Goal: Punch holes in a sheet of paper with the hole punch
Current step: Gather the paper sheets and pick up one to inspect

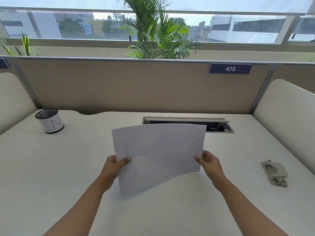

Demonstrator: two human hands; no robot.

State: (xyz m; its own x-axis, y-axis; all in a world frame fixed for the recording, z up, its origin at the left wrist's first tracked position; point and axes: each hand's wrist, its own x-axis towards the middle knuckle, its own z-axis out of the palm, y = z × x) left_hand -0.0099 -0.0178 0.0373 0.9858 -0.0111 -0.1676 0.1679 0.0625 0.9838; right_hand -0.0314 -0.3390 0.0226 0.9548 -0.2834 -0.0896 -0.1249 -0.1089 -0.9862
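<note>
A blank white sheet of paper point(159, 155) is held up above the middle of the desk, slightly bowed. My left hand point(113, 167) pinches its left edge, thumb on the front. My right hand point(210, 165) pinches its right edge the same way. A grey hole punch point(274, 172) lies on the desk at the right, well apart from the paper and both hands.
A black mesh pen cup point(49, 120) with a white label stands at the back left of the white desk point(51, 167). An open cable hatch point(219, 127) sits behind the paper. Beige partition panels point(136, 86) close the desk at the back and both sides.
</note>
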